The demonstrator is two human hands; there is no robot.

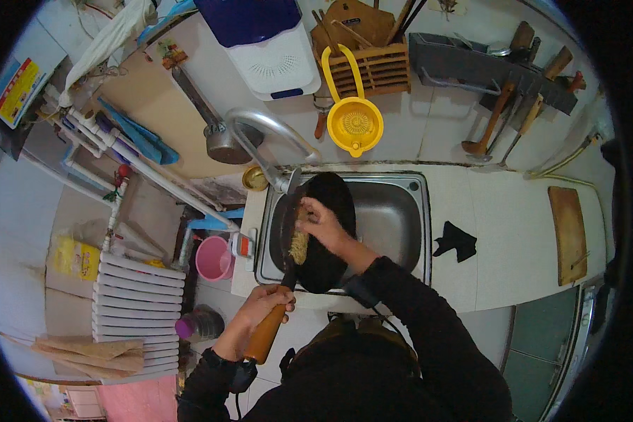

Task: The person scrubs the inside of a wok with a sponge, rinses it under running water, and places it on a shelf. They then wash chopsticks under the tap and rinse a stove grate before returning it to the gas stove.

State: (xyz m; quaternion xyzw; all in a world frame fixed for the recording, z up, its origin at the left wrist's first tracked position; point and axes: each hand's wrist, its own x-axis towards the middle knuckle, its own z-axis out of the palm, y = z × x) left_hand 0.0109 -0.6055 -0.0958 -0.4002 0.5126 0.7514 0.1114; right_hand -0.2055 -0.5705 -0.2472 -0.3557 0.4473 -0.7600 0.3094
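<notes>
My left hand [269, 306] is closed around the wooden handle [267, 333] of a dark wok [327, 253], which is tilted on its side over the left part of the stainless steel sink [395, 227]. My right hand [319, 221] grips a straw-coloured scrub brush [299, 245] and holds it against the wok near its left rim. The metal faucet [274, 118] arches above the sink's back left corner. How far the brush reaches under my fingers is hidden.
A black cloth [456, 241] lies on the counter right of the sink, with a wooden board [567, 236] farther right. A yellow strainer [355, 124] and a metal pan [229, 143] hang behind. A small brass-coloured bowl [255, 179] stands by the faucet; a pink bucket [214, 258] is at the left.
</notes>
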